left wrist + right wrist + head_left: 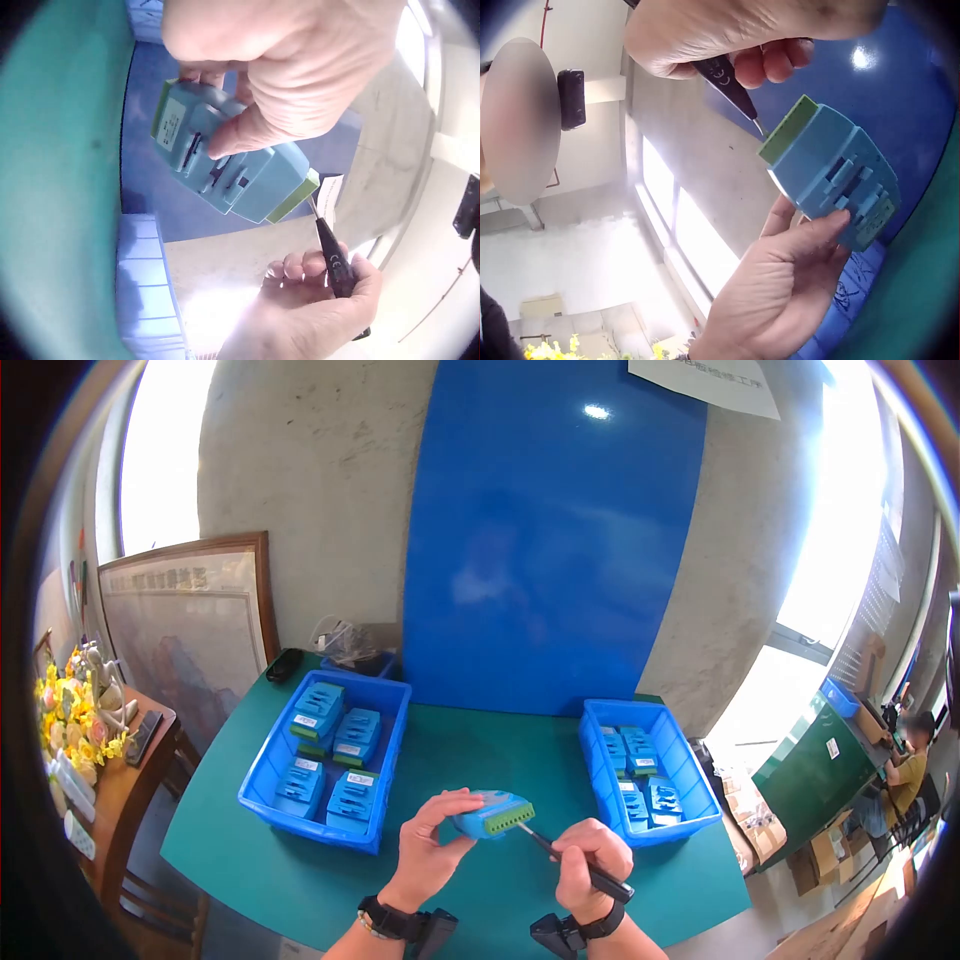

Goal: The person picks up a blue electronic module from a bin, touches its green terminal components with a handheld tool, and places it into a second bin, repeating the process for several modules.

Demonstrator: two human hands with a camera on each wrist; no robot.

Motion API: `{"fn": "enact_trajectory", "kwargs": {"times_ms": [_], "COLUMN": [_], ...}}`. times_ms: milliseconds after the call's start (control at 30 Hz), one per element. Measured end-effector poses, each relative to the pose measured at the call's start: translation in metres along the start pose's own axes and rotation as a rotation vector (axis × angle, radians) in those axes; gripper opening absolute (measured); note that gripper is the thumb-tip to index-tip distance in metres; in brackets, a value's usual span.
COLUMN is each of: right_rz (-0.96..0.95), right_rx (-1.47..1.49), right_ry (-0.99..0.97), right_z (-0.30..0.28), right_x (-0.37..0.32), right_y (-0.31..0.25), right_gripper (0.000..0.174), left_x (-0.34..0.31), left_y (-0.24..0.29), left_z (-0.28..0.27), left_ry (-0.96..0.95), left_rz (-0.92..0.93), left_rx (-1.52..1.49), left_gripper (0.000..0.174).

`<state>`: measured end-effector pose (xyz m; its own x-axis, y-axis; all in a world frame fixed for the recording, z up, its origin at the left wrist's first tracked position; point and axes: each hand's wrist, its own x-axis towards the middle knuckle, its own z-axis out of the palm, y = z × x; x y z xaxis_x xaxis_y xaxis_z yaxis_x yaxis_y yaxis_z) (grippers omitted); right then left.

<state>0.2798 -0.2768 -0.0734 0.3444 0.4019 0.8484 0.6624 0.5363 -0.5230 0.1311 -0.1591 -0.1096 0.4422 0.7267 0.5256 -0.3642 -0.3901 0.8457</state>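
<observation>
The left hand [425, 852] grips a blue module [247, 176], thumb on its slotted face and fingers behind. Green terminal strips [294, 198] line the module's ends, and one strip [509, 818] shows a row of small holes in the head view. A black-handled screwdriver [731, 88] is pinched in the right hand [592, 865], its thin metal tip at the end of the green strip [789, 130]. Whether the tip sits inside a hole cannot be told. Both hands are above the green table [480, 755], between two blue bins.
The left bin [257, 801] and the right bin [707, 822] each hold several blue modules. Behind the table stands a blue panel [550, 540]. A plastic bag [345, 644] lies at the back left. Flowers [75, 720] are at far left; a seated person [908, 775] is at far right.
</observation>
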Motion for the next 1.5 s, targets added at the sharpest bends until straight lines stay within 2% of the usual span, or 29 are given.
{"fn": "enact_trajectory", "kwargs": {"times_ms": [100, 167, 200, 300, 333, 367, 433, 467, 500, 567, 767, 800, 933, 1033, 1100, 1167, 1267, 1367, 1500], "right_rz": [0.141, 0.125, 0.301, 0.069, -0.043, 0.062, -0.002, 0.403, 0.566, 0.804, 0.645, 0.673, 0.590, 0.614, 0.556, 0.566, 0.670, 0.834, 0.852], "right_rx": [-0.108, -0.176, -0.061, -0.106, -0.246, -0.200, -0.271, -0.128, 0.009, 0.085, 0.266, 0.302, 0.273, 0.251, 0.149, -0.046, -0.166, -0.148, -0.145], "right_ry": [-0.024, 0.070, 0.110, 0.094, -0.005, -0.036, -0.137, -0.292, -0.371, -0.480, -0.365, -0.326, -0.230, -0.072, 0.053, 0.120, 0.103, 0.187, 0.065], "right_z": [-0.014, -0.019, -0.024, -0.037, -0.041, -0.037, -0.037, -0.038, -0.037, -0.037, -0.044, -0.048, -0.082, -0.111, -0.126, -0.132, -0.137, -0.128, -0.126], "right_x": [0.003, 0.007, 0.003, 0.014, 0.021, 0.020, 0.024, 0.016, 0.013, 0.009, 0.006, 0.010, 0.037, 0.054, 0.066, 0.074, 0.068, 0.068, 0.076], "right_y": [0.009, 0.010, 0.006, 0.007, 0.005, 0.001, 0.007, 0.004, 0.006, 0.003, 0.008, 0.012, 0.013, 0.032, 0.057, 0.084, 0.143, 0.168, 0.190], "right_gripper": [0.006, 0.014, 0.015, 0.024, 0.039, 0.037, 0.033, 0.029, 0.026, 0.024, 0.019, 0.018, 0.017, 0.016, 0.015, 0.015, 0.015, 0.016, 0.012], "left_x": [0.001, 0.001, -0.001, -0.001, -0.002, -0.003, -0.006, -0.007, -0.007, -0.007, -0.011, -0.009, -0.009, -0.010, -0.010, -0.009, -0.008, -0.010, -0.010], "left_y": [0.002, 0.002, 0.000, 0.007, 0.010, 0.011, 0.004, 0.001, -0.002, -0.006, -0.003, 0.001, 0.001, -0.001, -0.005, -0.007, -0.006, -0.009, -0.018], "left_z": [-0.002, 0.002, 0.003, 0.011, 0.013, 0.014, 0.017, 0.019, 0.020, 0.021, 0.022, 0.022, 0.019, 0.017, 0.015, 0.014, 0.011, 0.010, 0.010], "left_ry": [-0.023, -0.049, -0.053, -0.075, -0.073, -0.068, -0.068, -0.049, -0.027, -0.012, -0.063, -0.098, -0.199, -0.150, -0.150, -0.146, -0.134, -0.140, -0.135], "left_rz": [-0.061, -0.145, -0.208, -0.374, -0.462, -0.550, -0.569, -0.572, -0.576, -0.567, -0.604, -0.613, -0.672, -0.713, -0.737, -0.753, -0.764, -0.776, -0.782], "left_rx": [-0.019, -0.123, -0.223, -0.355, -0.340, -0.325, -0.409, -0.422, -0.434, -0.424, -0.506, -0.486, -0.254, -0.198, -0.225, -0.243, -0.249, -0.249, -0.255], "left_gripper": [0.044, 0.046, 0.047, 0.045, 0.043, 0.042, 0.038, 0.036, 0.035, 0.034, 0.033, 0.035, 0.030, 0.021, 0.022, 0.023, 0.024, 0.026, 0.028]}}
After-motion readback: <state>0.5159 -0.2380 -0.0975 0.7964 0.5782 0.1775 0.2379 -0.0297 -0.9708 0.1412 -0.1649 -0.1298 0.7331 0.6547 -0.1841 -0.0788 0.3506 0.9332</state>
